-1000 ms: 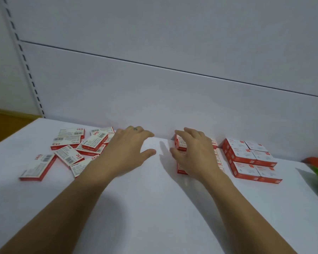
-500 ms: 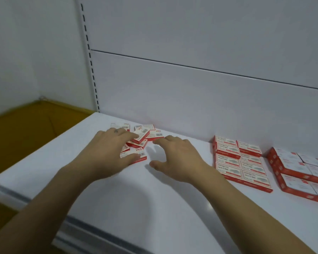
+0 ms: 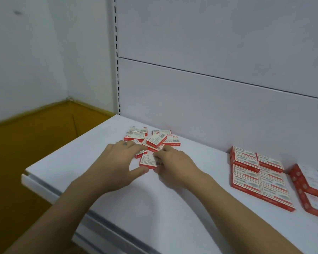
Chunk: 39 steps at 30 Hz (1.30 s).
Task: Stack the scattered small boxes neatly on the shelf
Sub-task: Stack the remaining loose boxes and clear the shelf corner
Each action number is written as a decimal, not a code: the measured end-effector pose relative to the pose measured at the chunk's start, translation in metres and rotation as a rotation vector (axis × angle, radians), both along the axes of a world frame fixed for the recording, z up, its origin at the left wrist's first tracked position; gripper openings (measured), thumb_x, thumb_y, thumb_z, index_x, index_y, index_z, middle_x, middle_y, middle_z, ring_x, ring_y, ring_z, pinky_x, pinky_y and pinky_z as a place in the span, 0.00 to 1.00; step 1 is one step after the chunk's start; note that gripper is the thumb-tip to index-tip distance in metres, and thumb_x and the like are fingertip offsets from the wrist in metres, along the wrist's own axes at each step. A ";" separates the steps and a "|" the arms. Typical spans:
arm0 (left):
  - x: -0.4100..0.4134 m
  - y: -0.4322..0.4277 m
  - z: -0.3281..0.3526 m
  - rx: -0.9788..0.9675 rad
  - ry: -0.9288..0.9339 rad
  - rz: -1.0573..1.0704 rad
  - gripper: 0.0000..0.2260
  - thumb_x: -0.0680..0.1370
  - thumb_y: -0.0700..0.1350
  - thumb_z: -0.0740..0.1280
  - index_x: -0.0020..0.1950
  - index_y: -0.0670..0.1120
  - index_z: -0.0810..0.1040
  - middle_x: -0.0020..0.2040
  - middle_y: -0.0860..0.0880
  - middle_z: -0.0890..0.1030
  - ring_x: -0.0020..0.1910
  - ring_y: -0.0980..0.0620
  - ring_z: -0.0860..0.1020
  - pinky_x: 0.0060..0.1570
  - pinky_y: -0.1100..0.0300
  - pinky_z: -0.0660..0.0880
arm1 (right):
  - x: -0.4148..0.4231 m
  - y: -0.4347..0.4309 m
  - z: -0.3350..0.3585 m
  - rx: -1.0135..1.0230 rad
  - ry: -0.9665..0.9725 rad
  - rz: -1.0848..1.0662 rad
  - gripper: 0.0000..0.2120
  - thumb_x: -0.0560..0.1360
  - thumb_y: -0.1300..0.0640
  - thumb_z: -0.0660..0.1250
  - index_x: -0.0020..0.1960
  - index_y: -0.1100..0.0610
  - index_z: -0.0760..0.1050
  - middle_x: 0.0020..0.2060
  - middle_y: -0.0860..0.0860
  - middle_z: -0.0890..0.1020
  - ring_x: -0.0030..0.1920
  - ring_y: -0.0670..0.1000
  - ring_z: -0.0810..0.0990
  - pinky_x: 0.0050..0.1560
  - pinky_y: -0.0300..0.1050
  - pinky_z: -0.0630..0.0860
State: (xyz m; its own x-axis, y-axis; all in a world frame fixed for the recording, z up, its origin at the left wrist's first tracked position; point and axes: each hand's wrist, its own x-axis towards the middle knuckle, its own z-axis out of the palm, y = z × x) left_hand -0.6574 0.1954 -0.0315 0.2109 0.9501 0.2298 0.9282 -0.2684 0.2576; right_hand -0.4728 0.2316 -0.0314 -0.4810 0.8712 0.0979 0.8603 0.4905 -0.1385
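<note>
Pick-up step: left hand (image 3: 116,167) and right hand (image 3: 174,167) pinch one box (image 3: 148,160) nearest the loose pile (image 3: 152,139); next, carry it to the stacked block (image 3: 259,178).

Two bare forearms are showing in the head view, reaching in from the bottom edge, and neither is wearing a sleeve, a cuff or a glove anywhere along its visible length. No watch, bracelet or band is sitting on either wrist. The left hand (image 3: 117,163) is carrying one small dark mark on the back of a finger near the knuckle; the frame is blurring too much to tell whether it is a ring, ink or a blemish. The right hand (image 3: 174,166) is showing no rings or markings. The fingers on both are looking slim, with nails too soft in focus to tell their length or any polish.
</note>
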 end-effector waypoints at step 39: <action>0.156 0.043 0.006 -0.056 -0.592 -0.504 0.19 0.70 0.47 0.75 0.52 0.62 0.70 0.46 0.67 0.78 0.52 0.68 0.75 0.47 0.78 0.69 | 0.151 -0.055 0.006 0.282 0.633 -0.432 0.22 0.72 0.59 0.72 0.65 0.51 0.75 0.60 0.44 0.75 0.53 0.44 0.77 0.55 0.43 0.77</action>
State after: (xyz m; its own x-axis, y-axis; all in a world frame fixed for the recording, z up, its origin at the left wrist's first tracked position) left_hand -0.5013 0.2385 -0.0256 0.4776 0.7855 0.3935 0.4015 -0.5935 0.6975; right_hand -0.3222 0.1768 -0.0258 0.1118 0.8691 0.4818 0.7820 0.2223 -0.5824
